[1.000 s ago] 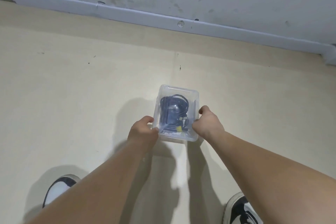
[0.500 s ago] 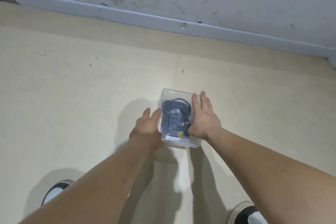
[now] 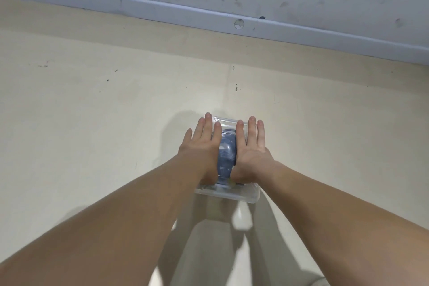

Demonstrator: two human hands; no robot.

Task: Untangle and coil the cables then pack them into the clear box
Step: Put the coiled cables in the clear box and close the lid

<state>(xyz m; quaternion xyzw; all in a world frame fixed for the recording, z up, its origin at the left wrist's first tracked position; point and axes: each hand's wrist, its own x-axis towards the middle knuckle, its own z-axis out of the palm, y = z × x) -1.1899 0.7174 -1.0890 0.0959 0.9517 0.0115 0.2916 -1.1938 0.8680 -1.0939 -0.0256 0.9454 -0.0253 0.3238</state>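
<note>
The clear box (image 3: 246, 195) sits on the pale floor in the middle of the view, its lid on top. Dark blue coiled cables (image 3: 226, 158) show through the lid between my hands. My left hand (image 3: 202, 146) lies flat on the left half of the lid, fingers straight and pointing away from me. My right hand (image 3: 251, 148) lies flat on the right half in the same way. Both palms press down on the lid. Most of the box top is hidden under my hands.
The cream floor (image 3: 92, 123) spreads all around the box. A grey-white skirting board (image 3: 209, 16) runs along the scuffed wall at the back.
My hands went from gripping the box's near corners, to its sides, to lying flat on top of the lid. The view has moved closer to the box.
</note>
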